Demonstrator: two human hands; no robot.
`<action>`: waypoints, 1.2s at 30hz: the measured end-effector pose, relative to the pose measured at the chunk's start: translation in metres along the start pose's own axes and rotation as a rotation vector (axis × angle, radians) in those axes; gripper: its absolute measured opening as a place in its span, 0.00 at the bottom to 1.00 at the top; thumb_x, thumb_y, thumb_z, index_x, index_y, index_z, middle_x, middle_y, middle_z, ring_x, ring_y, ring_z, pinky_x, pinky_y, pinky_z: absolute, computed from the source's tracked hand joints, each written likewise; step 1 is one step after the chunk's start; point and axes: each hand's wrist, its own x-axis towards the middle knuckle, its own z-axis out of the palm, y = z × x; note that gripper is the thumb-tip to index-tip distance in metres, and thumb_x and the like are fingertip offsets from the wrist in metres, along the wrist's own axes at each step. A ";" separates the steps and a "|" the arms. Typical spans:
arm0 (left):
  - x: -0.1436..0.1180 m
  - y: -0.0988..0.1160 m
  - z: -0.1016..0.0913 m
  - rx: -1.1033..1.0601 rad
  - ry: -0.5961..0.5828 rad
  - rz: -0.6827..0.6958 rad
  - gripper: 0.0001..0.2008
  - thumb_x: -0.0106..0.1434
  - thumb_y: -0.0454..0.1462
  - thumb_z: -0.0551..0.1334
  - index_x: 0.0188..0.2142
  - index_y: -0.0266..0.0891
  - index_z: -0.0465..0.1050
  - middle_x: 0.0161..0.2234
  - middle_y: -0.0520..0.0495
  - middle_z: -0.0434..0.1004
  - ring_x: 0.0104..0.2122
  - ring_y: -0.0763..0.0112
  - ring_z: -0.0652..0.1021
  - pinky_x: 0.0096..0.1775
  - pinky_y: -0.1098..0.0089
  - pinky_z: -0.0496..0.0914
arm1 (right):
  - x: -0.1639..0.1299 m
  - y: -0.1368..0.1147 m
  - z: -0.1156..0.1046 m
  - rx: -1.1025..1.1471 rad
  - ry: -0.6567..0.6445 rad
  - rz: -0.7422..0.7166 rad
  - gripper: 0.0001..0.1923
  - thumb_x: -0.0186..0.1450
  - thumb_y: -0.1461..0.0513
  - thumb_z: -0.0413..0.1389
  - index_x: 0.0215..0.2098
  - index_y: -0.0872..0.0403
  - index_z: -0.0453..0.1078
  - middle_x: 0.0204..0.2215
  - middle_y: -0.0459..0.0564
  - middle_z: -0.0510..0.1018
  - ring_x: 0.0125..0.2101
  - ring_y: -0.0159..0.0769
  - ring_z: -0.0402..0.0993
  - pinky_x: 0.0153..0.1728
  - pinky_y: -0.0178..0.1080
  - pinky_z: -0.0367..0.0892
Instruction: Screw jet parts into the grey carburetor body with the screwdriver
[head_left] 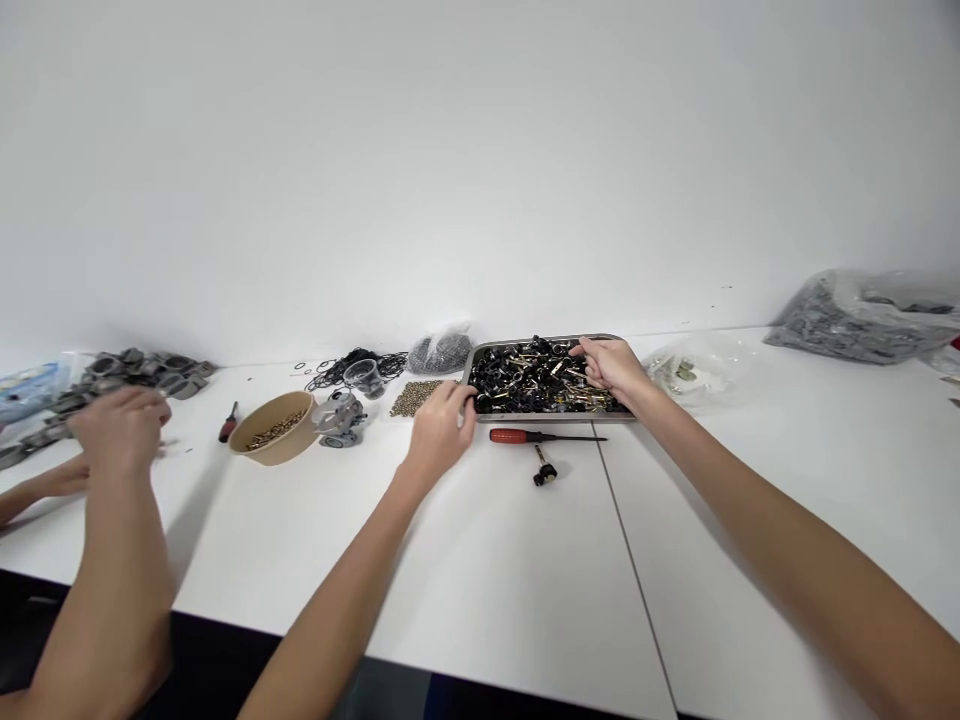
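A shallow metal tray (555, 418) stands by the wall, heaped with black and brass-coloured parts (525, 375). My left hand (444, 425) is closed at its left rim, thumb and fingers on the edge. Over the tray's right end, my right hand (611, 368) is curled in a pinch, and whatever lies between its fingertips is too small to make out. In front of the tray lies a screwdriver (514, 436) with a red handle, its shaft pointing right. A single black part with a brass stem (545, 470) lies just below it.
Left of the tray are brass pieces (415, 398), a clear cup (364, 378), black rings (341, 366), a grey fitting (340, 418) and a brown bowl (274, 430). A co-worker's hands (124, 425) are at far left. Plastic bags (855, 325) lie at right.
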 end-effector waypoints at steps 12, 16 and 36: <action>-0.006 -0.120 -0.053 0.592 -0.103 -0.743 0.24 0.63 0.49 0.58 0.51 0.35 0.71 0.52 0.27 0.71 0.54 0.38 0.68 0.52 0.46 0.63 | -0.005 -0.006 0.002 -0.028 -0.002 -0.025 0.13 0.68 0.60 0.56 0.28 0.60 0.71 0.09 0.37 0.54 0.10 0.22 0.46 0.11 0.29 0.41; -0.009 -0.129 -0.050 0.590 -0.246 -0.785 0.17 0.61 0.45 0.59 0.46 0.38 0.74 0.47 0.31 0.76 0.53 0.40 0.70 0.49 0.48 0.66 | -0.005 -0.005 0.001 -0.052 -0.020 -0.037 0.13 0.68 0.59 0.55 0.29 0.60 0.72 0.09 0.38 0.55 0.11 0.23 0.46 0.12 0.30 0.41; -0.004 -0.123 -0.063 0.153 0.267 -0.794 0.14 0.51 0.37 0.63 0.38 0.40 0.80 0.37 0.45 0.79 0.35 0.61 0.77 0.42 0.60 0.72 | -0.007 -0.002 0.010 -0.547 -0.013 -0.240 0.19 0.69 0.58 0.52 0.23 0.56 0.75 0.06 0.40 0.60 0.10 0.29 0.58 0.22 0.34 0.57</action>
